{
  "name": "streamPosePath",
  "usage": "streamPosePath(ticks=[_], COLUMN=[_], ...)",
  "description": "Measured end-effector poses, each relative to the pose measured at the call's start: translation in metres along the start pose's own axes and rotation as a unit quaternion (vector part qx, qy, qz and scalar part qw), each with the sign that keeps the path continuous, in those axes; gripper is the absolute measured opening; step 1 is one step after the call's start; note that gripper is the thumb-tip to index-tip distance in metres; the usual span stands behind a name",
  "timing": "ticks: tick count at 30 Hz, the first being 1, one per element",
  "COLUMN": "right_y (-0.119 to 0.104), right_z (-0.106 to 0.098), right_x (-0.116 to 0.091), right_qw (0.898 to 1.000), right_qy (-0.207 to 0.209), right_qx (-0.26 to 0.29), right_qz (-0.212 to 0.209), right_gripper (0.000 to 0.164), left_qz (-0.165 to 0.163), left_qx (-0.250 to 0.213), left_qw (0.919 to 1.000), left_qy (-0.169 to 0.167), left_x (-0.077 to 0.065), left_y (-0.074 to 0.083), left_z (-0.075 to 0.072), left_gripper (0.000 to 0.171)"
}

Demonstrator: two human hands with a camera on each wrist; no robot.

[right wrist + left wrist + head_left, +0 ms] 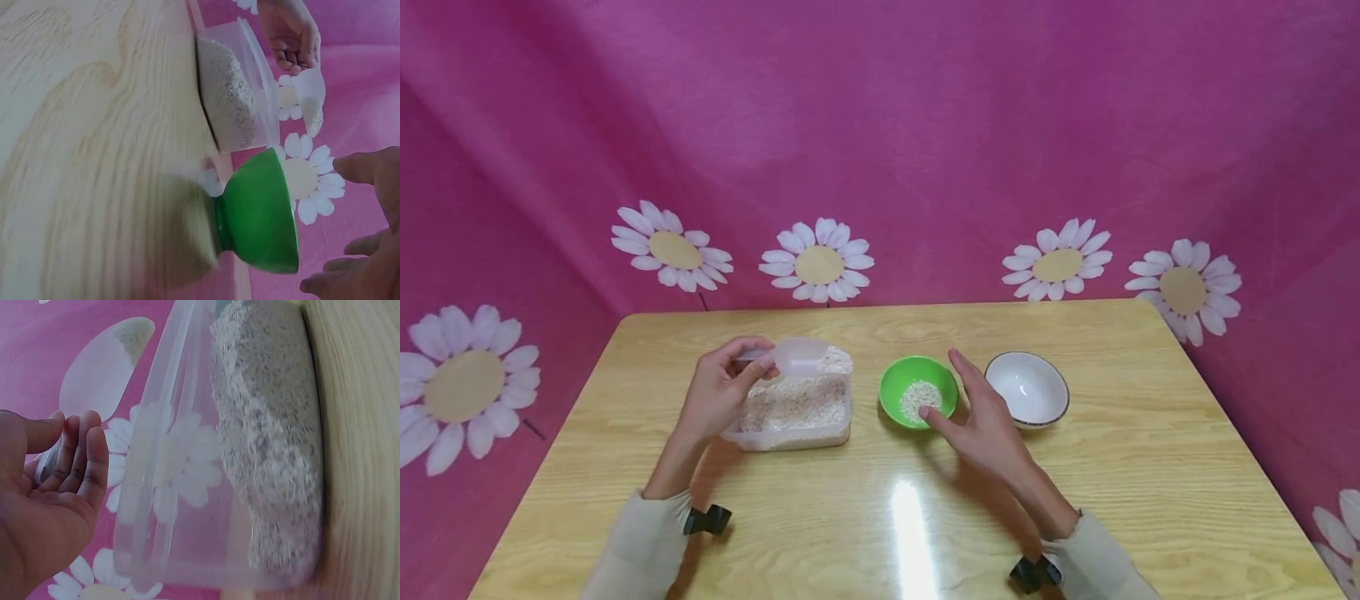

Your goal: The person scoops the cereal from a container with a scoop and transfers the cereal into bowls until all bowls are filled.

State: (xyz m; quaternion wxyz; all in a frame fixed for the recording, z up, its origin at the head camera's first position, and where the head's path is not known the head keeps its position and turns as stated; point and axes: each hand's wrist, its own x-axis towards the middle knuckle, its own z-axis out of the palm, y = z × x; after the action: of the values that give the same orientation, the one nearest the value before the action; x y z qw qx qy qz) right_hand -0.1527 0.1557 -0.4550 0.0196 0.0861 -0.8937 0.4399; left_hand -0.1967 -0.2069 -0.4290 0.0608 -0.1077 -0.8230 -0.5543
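Note:
My left hand (722,385) grips the handle of a translucent white scoop (800,354), holding it above a clear plastic container (790,439). Oat-like flakes (269,406) fill part of that container, and some lie toward the tip of the scoop (103,369). A green bowl (891,385) with a small heap of flakes in it stands to the right of the container. Over the bowl's right side hovers my right hand (988,429), thumb and fingers spread apart with nothing between them. In the right wrist view its fingertips are beside the rim of the green bowl (262,212).
A white bowl (1026,387) with a dark rim stands right of the green bowl, just beyond my right hand. Everything sits on a light wooden table (820,517). A pink cloth (910,150) with daisies hangs behind the table and along its sides.

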Motion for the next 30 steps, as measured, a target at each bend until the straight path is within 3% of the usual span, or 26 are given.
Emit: streamPosePath(ticks=[9,18,30], right_y=[0.005,0.013,0.023], right_z=[0.002,0.004,0.009], right_x=[-0.001,-0.003,-0.003], right_qw=[1.000,0.999,0.991], right_qy=[-0.012,-0.028,-0.059], right_qx=[0.015,0.026,0.106], right_qz=[0.005,0.026,0.054], right_gripper=[0.093,0.098,0.106], left_qz=[-0.004,-0.038,-0.001], left_qx=[0.017,0.023,0.041], left_qw=[0.9997,0.9976,0.9940], left_qy=[-0.016,-0.053,-0.102], left_x=[0.013,0.021,0.031], left_y=[0.007,0.018,0.025], left_z=[0.014,0.033,0.069], left_gripper=[0.022,0.022,0.018])
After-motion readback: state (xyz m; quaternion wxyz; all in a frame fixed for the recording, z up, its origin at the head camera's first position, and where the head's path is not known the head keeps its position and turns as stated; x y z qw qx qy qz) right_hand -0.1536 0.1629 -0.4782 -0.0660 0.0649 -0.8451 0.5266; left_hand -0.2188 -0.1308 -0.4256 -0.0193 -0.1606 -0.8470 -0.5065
